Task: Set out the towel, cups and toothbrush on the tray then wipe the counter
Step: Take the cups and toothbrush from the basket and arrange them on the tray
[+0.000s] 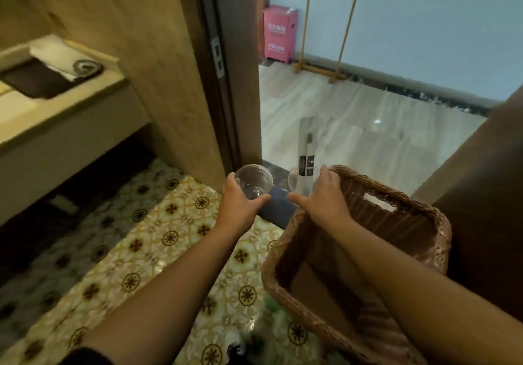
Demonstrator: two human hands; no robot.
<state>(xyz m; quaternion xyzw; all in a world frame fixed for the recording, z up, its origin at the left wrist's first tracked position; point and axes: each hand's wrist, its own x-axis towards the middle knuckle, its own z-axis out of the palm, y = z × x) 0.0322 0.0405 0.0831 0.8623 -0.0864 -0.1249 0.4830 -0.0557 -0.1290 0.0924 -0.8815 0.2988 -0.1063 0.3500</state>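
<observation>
Here, left hand (236, 200) holds cup (254, 180); labels unreadable.

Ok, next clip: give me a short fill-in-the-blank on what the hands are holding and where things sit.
1. The left hand holds a clear plastic ____.
2. The right hand holds a second cup with a packaged ____ standing in it.
3. A dark folded towel is pinched between both ____.
4. The wicker basket sits under the person's ____ arm.

Missing words: cup; toothbrush; hands; right
</observation>
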